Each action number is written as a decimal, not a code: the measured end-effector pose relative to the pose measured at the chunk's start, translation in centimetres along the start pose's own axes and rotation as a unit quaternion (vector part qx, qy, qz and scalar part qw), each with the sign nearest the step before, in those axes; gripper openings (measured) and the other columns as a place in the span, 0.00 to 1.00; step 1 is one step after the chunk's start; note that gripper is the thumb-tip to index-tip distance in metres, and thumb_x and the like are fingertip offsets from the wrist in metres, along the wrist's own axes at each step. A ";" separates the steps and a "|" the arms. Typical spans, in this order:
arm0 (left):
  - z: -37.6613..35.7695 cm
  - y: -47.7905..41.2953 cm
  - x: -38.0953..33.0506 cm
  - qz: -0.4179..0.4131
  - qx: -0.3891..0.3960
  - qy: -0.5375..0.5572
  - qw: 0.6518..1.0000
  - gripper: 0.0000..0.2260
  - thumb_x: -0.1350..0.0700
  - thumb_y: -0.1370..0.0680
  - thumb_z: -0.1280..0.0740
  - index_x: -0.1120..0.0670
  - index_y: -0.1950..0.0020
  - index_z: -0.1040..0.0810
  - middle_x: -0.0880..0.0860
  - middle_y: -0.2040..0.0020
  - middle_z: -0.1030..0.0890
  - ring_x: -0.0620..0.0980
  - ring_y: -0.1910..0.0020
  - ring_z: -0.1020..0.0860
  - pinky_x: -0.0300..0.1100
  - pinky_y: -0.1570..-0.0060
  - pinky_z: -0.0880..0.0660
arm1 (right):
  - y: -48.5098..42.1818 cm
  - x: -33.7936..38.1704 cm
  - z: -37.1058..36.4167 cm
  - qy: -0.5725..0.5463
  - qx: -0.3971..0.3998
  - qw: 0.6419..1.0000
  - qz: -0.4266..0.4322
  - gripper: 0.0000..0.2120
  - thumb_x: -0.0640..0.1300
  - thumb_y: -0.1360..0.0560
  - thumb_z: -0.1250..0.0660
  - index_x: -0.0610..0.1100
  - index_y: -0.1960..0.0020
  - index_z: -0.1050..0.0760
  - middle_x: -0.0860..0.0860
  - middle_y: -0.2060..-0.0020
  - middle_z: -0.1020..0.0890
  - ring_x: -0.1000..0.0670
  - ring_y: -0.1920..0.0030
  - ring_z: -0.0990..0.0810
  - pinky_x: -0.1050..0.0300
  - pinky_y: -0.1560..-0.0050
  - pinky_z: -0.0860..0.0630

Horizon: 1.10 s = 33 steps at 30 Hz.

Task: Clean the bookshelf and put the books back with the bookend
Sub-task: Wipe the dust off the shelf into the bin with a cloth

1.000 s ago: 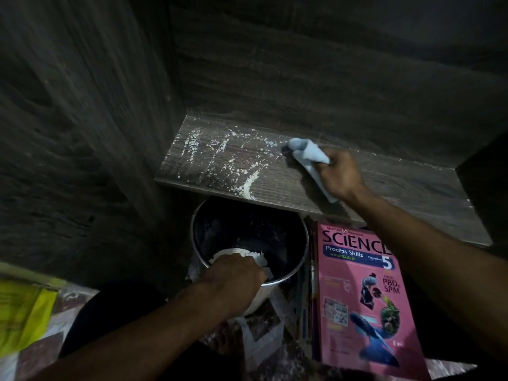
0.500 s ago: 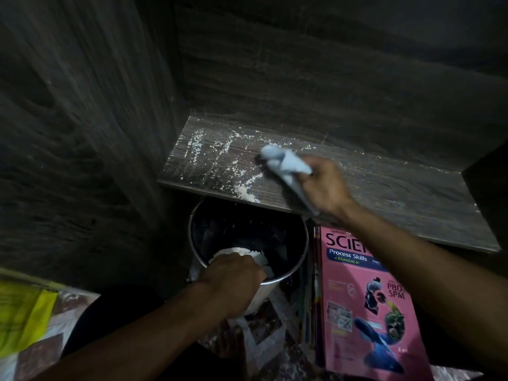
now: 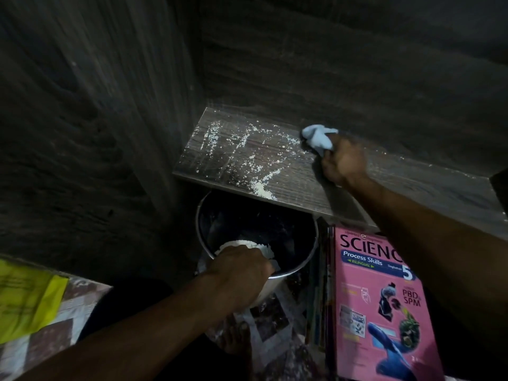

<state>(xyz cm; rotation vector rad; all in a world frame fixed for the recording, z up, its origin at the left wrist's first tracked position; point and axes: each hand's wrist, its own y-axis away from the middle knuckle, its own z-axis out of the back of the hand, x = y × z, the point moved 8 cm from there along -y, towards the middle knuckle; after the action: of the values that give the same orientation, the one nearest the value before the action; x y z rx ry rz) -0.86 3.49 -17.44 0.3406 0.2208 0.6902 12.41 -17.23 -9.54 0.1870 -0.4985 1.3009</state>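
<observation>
A dark wooden shelf board [image 3: 412, 188] runs across the middle of the view, its left half strewn with white powder [image 3: 247, 158]. My right hand [image 3: 343, 163] grips a light blue cloth [image 3: 319, 137] and presses it onto the board near the back wall. Below the shelf's front edge my left hand [image 3: 242, 273] grips the rim of a metal bucket [image 3: 297, 268], and a white heap shows inside by my fingers. A pink science book [image 3: 382, 303] lies on top of a stack of books to the right of the bucket. No bookend is in view.
Dark wooden walls close the shelf at the left and back, and a side panel [image 3: 501, 185] ends it at the right. A yellow sheet [image 3: 24, 301] lies at the lower left on a patterned floor [image 3: 272, 320]. A bare foot [image 3: 236, 339] shows below the bucket.
My right hand has swung the cloth from the shelf's front middle back to the right and toward the rear wall. My left hand stays on the bucket rim.
</observation>
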 end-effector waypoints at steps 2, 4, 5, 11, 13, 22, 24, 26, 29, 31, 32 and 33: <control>0.3 0.1 0.1 0.001 0.001 0.004 1.000 0.12 0.55 0.20 0.39 0.53 0.39 0.22 0.55 0.39 0.22 0.56 0.38 0.25 0.49 0.41 0.30 | -0.4 1.3 -1.8 0.002 0.018 1.000 0.009 0.15 0.43 0.25 0.42 0.46 0.43 0.20 0.44 0.43 0.17 0.40 0.42 0.20 0.53 0.43 0.27; 0.5 0.2 0.5 0.004 0.004 0.015 1.000 0.12 0.55 0.20 0.38 0.53 0.38 0.23 0.55 0.39 0.23 0.56 0.38 0.25 0.48 0.41 0.30 | 0.1 3.1 -3.5 -0.004 0.038 0.999 0.034 0.19 0.48 0.27 0.45 0.50 0.43 0.20 0.46 0.46 0.16 0.40 0.46 0.19 0.49 0.42 0.25; 0.5 0.2 0.6 0.005 0.005 0.019 1.000 0.12 0.55 0.21 0.38 0.52 0.38 0.23 0.54 0.39 0.23 0.56 0.38 0.26 0.48 0.41 0.30 | 0.6 4.0 -4.1 -0.014 0.043 0.998 0.051 0.20 0.49 0.27 0.46 0.52 0.43 0.20 0.48 0.47 0.16 0.42 0.47 0.20 0.48 0.42 0.26; 0.8 1.0 1.1 0.006 0.002 0.014 1.000 0.12 0.55 0.22 0.35 0.51 0.38 0.24 0.54 0.39 0.23 0.55 0.38 0.26 0.49 0.41 0.30 | 4.8 8.7 -5.4 -0.064 0.085 0.976 0.191 0.19 0.44 0.27 0.43 0.45 0.43 0.18 0.44 0.48 0.15 0.48 0.51 0.22 0.57 0.42 0.35; 0.9 1.1 1.3 0.010 0.006 0.011 1.000 0.13 0.55 0.22 0.35 0.52 0.37 0.24 0.55 0.38 0.24 0.56 0.37 0.26 0.49 0.40 0.30 | 5.8 9.3 -5.7 -0.063 0.117 0.968 0.213 0.18 0.39 0.27 0.40 0.46 0.41 0.19 0.46 0.45 0.16 0.46 0.48 0.21 0.59 0.43 0.36; 0.6 1.6 2.3 0.008 -0.004 0.046 0.999 0.16 0.52 0.22 0.34 0.51 0.34 0.25 0.52 0.33 0.26 0.54 0.33 0.29 0.48 0.35 0.30 | 2.2 7.3 -0.9 -0.144 0.076 0.974 0.158 0.11 0.44 0.20 0.37 0.54 0.42 0.20 0.59 0.46 0.17 0.54 0.46 0.20 0.66 0.50 0.28; 0.9 1.6 2.6 0.021 -0.012 0.034 0.999 0.15 0.55 0.20 0.37 0.53 0.33 0.26 0.54 0.34 0.26 0.55 0.35 0.28 0.46 0.38 0.30 | -0.2 5.7 -0.9 -0.044 0.046 0.986 0.155 0.15 0.45 0.22 0.40 0.49 0.40 0.19 0.49 0.41 0.17 0.47 0.41 0.20 0.54 0.39 0.27; 1.1 1.6 2.8 0.022 -0.016 0.032 0.999 0.15 0.56 0.20 0.38 0.54 0.34 0.26 0.54 0.35 0.25 0.55 0.36 0.27 0.45 0.39 0.30 | -2.2 4.1 -2.2 0.016 0.056 0.990 0.130 0.15 0.46 0.24 0.41 0.50 0.42 0.19 0.47 0.42 0.17 0.45 0.43 0.19 0.45 0.39 0.26; 1.0 1.6 2.9 0.010 0.010 0.027 1.000 0.14 0.57 0.22 0.35 0.53 0.36 0.26 0.54 0.36 0.25 0.55 0.37 0.26 0.45 0.41 0.31 | -3.3 3.6 -4.9 0.037 0.062 0.989 0.130 0.14 0.44 0.26 0.43 0.55 0.47 0.22 0.56 0.43 0.18 0.52 0.45 0.20 0.46 0.38 0.27; 1.2 1.6 3.1 0.012 0.017 0.028 0.999 0.14 0.58 0.22 0.36 0.52 0.37 0.26 0.54 0.36 0.25 0.56 0.38 0.26 0.45 0.42 0.30 | -4.3 3.4 -6.8 0.017 0.056 0.989 0.136 0.15 0.46 0.29 0.45 0.54 0.49 0.22 0.58 0.44 0.19 0.51 0.46 0.20 0.47 0.42 0.24; 1.3 1.5 3.0 0.011 0.015 0.027 0.999 0.13 0.58 0.22 0.36 0.52 0.37 0.25 0.54 0.37 0.24 0.55 0.38 0.26 0.45 0.42 0.30 | -4.5 3.9 -7.3 0.011 0.053 0.989 0.136 0.16 0.48 0.29 0.46 0.53 0.50 0.22 0.56 0.46 0.18 0.49 0.47 0.19 0.47 0.45 0.23; 1.3 1.5 3.0 0.009 0.017 0.023 1.000 0.13 0.58 0.22 0.36 0.52 0.37 0.25 0.54 0.37 0.24 0.55 0.38 0.25 0.45 0.43 0.30 | -4.3 4.6 -7.7 0.005 0.054 0.989 0.140 0.17 0.49 0.29 0.47 0.53 0.50 0.21 0.54 0.48 0.17 0.47 0.49 0.19 0.48 0.47 0.23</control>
<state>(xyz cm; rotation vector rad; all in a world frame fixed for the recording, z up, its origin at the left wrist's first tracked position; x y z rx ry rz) 0.91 6.26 -15.92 0.3589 0.2734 0.7137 19.19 -11.28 -13.61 0.2063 -0.4570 1.6045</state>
